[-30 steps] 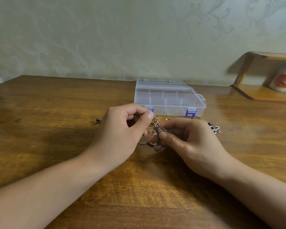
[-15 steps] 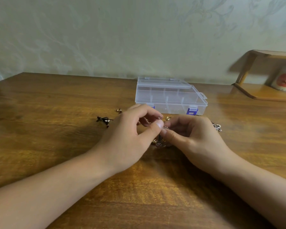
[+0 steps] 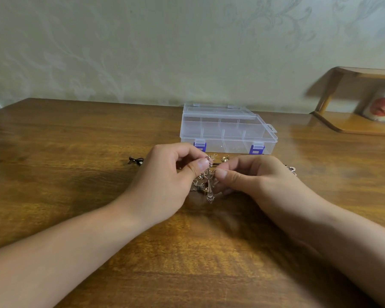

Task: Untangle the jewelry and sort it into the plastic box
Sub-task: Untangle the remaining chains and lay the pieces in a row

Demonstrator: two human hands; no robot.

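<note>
Both hands meet at the middle of the wooden table (image 3: 76, 134), working over a tangle of jewelry (image 3: 201, 185). The left hand (image 3: 167, 181) has its thumb and curled fingers pinched on the upper end of a cross pendant (image 3: 210, 187), which hangs down between the two hands with its flared foot just above the tabletop. The right hand (image 3: 251, 176) comes in from the other side, thumb and curled fingers pinching the knot right beside the pendant's crossbar. Thin golden chain bunches in loops under the left thumb, touching the pendant; how the strands cross is too fine to make out. Just behind the hands sits the clear plastic box (image 3: 228, 130), lid down, two purple latches on its near wall, its divided compartments showing through. Between box and fingers lie a scrap of chain and a small gold piece (image 3: 225, 159). Off to the left, apart from the tangle, rests a small dark bow-shaped piece (image 3: 135, 160). By the right wrist a silvery clasp (image 3: 292, 169) peeks out. At the far right stands a wooden shelf (image 3: 351, 123) with a printed mug (image 3: 382, 107) on it, blurred.
</note>
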